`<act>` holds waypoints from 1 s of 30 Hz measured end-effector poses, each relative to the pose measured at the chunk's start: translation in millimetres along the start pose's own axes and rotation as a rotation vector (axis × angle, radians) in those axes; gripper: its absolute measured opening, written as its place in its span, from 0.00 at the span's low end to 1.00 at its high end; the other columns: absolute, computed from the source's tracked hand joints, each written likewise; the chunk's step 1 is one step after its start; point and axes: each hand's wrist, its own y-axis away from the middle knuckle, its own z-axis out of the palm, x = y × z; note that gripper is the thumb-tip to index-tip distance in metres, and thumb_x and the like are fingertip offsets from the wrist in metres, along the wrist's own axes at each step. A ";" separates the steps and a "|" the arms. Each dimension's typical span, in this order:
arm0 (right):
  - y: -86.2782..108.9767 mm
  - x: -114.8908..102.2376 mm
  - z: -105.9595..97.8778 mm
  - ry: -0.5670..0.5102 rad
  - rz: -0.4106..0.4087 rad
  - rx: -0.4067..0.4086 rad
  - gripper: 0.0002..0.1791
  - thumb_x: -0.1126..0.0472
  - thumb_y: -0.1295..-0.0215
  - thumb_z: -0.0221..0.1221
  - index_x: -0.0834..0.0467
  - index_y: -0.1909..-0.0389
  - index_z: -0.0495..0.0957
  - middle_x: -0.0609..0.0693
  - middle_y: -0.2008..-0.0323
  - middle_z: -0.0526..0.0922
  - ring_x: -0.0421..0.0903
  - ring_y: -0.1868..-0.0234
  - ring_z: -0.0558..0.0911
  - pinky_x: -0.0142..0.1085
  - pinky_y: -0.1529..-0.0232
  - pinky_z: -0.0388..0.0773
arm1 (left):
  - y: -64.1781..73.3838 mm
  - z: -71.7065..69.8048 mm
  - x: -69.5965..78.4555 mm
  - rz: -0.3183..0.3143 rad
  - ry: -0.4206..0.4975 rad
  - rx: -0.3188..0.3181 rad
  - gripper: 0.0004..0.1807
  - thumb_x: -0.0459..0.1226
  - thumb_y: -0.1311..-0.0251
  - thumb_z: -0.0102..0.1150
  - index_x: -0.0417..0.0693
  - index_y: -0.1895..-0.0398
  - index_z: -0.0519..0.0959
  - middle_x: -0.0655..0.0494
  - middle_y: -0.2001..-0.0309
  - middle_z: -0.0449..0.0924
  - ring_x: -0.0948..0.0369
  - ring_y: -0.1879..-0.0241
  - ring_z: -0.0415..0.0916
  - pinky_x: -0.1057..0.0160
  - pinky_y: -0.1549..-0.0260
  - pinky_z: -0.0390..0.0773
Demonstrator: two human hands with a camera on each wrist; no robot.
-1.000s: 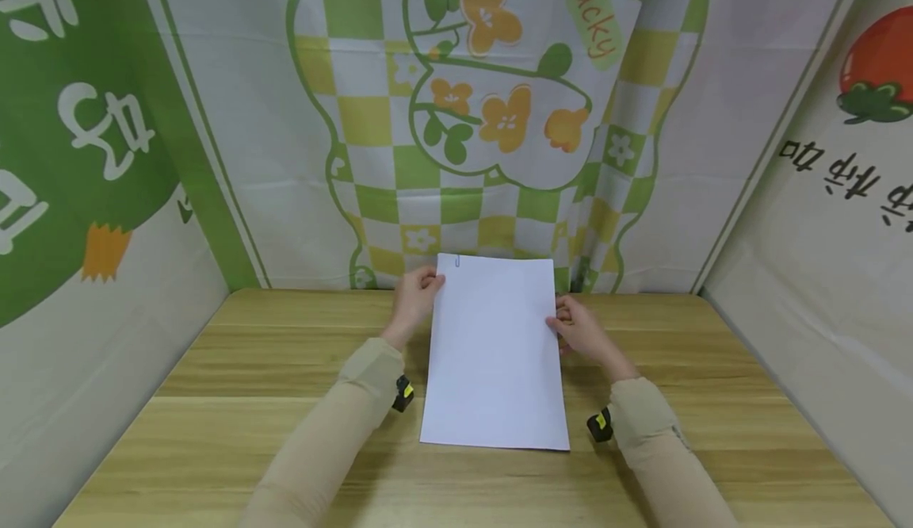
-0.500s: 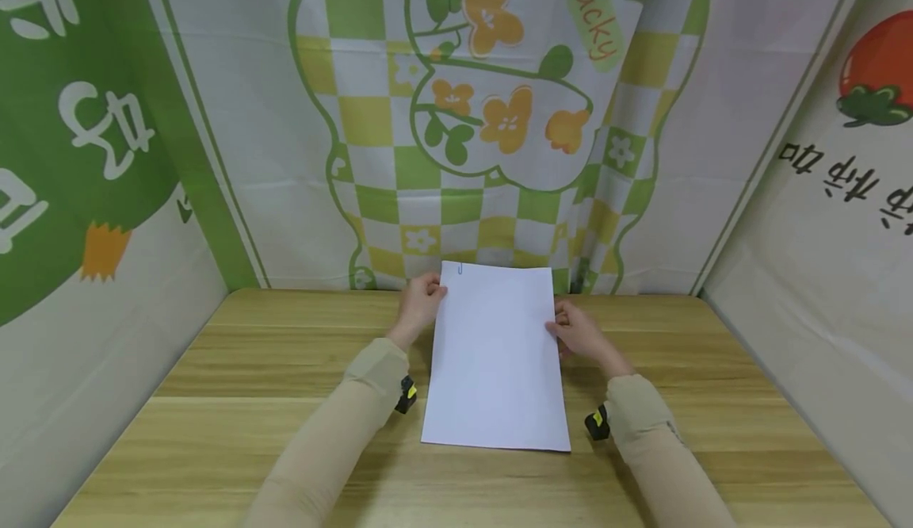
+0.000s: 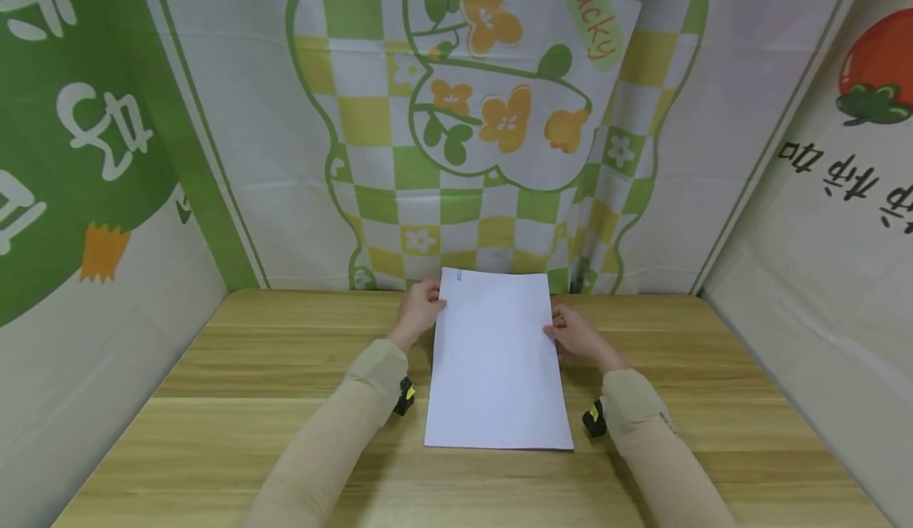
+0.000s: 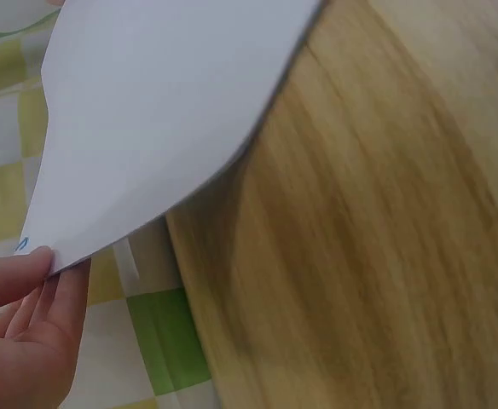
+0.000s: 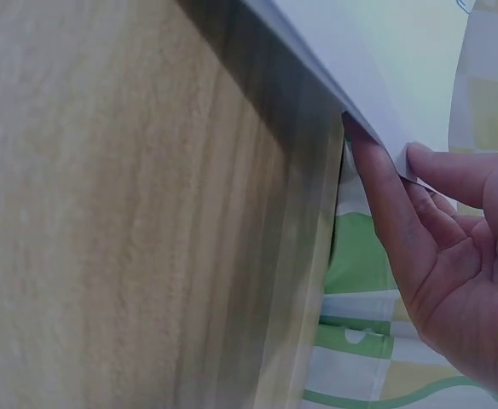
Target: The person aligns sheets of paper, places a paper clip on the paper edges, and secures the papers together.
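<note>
A stack of white paper (image 3: 495, 369) lies in the middle of the head view, its far end lifted off the table and its near edge low at the wood. A small blue paper clip (image 3: 460, 275) sits at its far left corner. My left hand (image 3: 419, 312) pinches the left edge near that corner, thumb on top and fingers beneath, as the left wrist view shows. On the other side my right hand (image 3: 579, 333) pinches the right edge, with thumb above and fingers (image 5: 385, 196) under the sheets. How many sheets there are I cannot tell.
The wooden table (image 3: 235, 425) spreads under the paper and both arms. A checkered curtain (image 3: 492, 155) hangs close behind its far edge, with printed fabric walls on the left and right. A small black device (image 3: 404, 397) is worn at each wrist.
The paper's far end has come down a little and nearer, with both hands lowering along with it. Its near edge has shifted slightly right. Both hands keep their hold.
</note>
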 end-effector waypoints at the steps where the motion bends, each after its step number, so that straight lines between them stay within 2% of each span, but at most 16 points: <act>1: -0.3 0.6 0.2 -0.004 0.005 -0.001 0.15 0.67 0.31 0.51 0.71 0.48 0.65 0.66 0.59 0.78 0.48 0.74 0.80 0.43 0.73 0.82 | -0.2 -0.2 -0.7 -0.005 -0.002 -0.002 0.14 0.24 0.44 0.56 0.29 0.53 0.75 0.35 0.55 0.81 0.46 0.52 0.79 0.56 0.53 0.79; 6: -1.9 4.6 0.7 0.006 0.003 -0.011 0.14 0.67 0.31 0.51 0.71 0.50 0.65 0.63 0.63 0.79 0.46 0.74 0.80 0.41 0.74 0.82 | 0.0 -0.7 -4.2 -0.021 -0.033 0.000 0.13 0.26 0.44 0.59 0.31 0.55 0.78 0.37 0.57 0.82 0.47 0.53 0.80 0.56 0.54 0.79; 14: -4.4 7.7 2.7 -0.022 0.022 -0.048 0.16 0.67 0.32 0.51 0.74 0.48 0.65 0.71 0.52 0.77 0.50 0.65 0.82 0.41 0.72 0.83 | -2.5 -0.2 -15.2 -0.037 -0.049 -0.007 0.12 0.27 0.45 0.59 0.30 0.56 0.79 0.38 0.59 0.83 0.48 0.56 0.81 0.62 0.61 0.80; 18: -5.7 9.3 2.3 -0.029 0.019 -0.069 0.16 0.68 0.32 0.51 0.75 0.49 0.64 0.72 0.53 0.77 0.50 0.65 0.82 0.42 0.71 0.83 | -4.3 0.1 -17.4 -0.054 -0.040 -0.021 0.13 0.27 0.45 0.59 0.30 0.57 0.79 0.37 0.59 0.83 0.48 0.57 0.81 0.62 0.62 0.79; 19: -6.0 9.6 2.3 -0.032 0.024 -0.071 0.16 0.68 0.32 0.51 0.75 0.49 0.64 0.71 0.53 0.77 0.50 0.65 0.81 0.42 0.71 0.83 | -6.4 1.3 -21.2 -0.040 -0.037 -0.017 0.11 0.27 0.46 0.60 0.31 0.58 0.80 0.41 0.64 0.84 0.52 0.61 0.82 0.64 0.63 0.79; 22: -6.8 10.5 2.0 -0.034 0.037 -0.083 0.17 0.68 0.32 0.50 0.75 0.47 0.63 0.71 0.52 0.77 0.50 0.63 0.81 0.41 0.70 0.83 | -6.6 2.3 -21.9 -0.037 -0.043 -0.026 0.11 0.27 0.46 0.60 0.31 0.58 0.80 0.42 0.65 0.84 0.55 0.63 0.81 0.67 0.65 0.79; 24: -7.0 10.7 2.2 -0.039 0.053 -0.092 0.18 0.68 0.32 0.50 0.75 0.46 0.63 0.71 0.51 0.76 0.51 0.61 0.81 0.41 0.69 0.83 | -9.2 3.1 -28.3 -0.006 -0.052 -0.035 0.12 0.27 0.46 0.61 0.32 0.58 0.80 0.44 0.66 0.84 0.57 0.64 0.81 0.67 0.66 0.79; 25: -7.1 10.8 2.4 -0.044 0.065 -0.094 0.19 0.68 0.31 0.50 0.75 0.45 0.63 0.71 0.50 0.75 0.52 0.60 0.81 0.41 0.69 0.83 | -11.4 4.0 -33.7 0.018 -0.054 -0.038 0.12 0.28 0.46 0.61 0.33 0.58 0.80 0.46 0.66 0.84 0.59 0.65 0.81 0.68 0.67 0.78; 26: -7.3 11.1 2.7 -0.048 0.074 -0.094 0.19 0.68 0.32 0.50 0.75 0.45 0.63 0.71 0.50 0.75 0.52 0.60 0.81 0.41 0.69 0.83 | -22.7 10.2 -50.2 0.036 -0.058 -0.043 0.13 0.28 0.47 0.62 0.33 0.57 0.80 0.43 0.63 0.84 0.56 0.63 0.81 0.67 0.67 0.79; 28: -7.7 11.8 3.4 -0.051 0.087 -0.094 0.19 0.68 0.32 0.51 0.75 0.44 0.63 0.71 0.49 0.75 0.52 0.60 0.81 0.40 0.69 0.83 | -55.2 27.2 -96.4 0.050 -0.066 -0.048 0.14 0.29 0.51 0.65 0.38 0.58 0.82 0.47 0.65 0.85 0.58 0.65 0.82 0.65 0.67 0.80; 30: -8.0 12.2 3.9 -0.047 0.098 -0.091 0.19 0.68 0.32 0.51 0.74 0.45 0.64 0.69 0.51 0.76 0.51 0.61 0.81 0.40 0.69 0.83 | -93.0 48.1 -152.4 0.075 -0.055 -0.053 0.15 0.31 0.55 0.68 0.44 0.60 0.83 0.54 0.67 0.85 0.62 0.68 0.81 0.67 0.70 0.79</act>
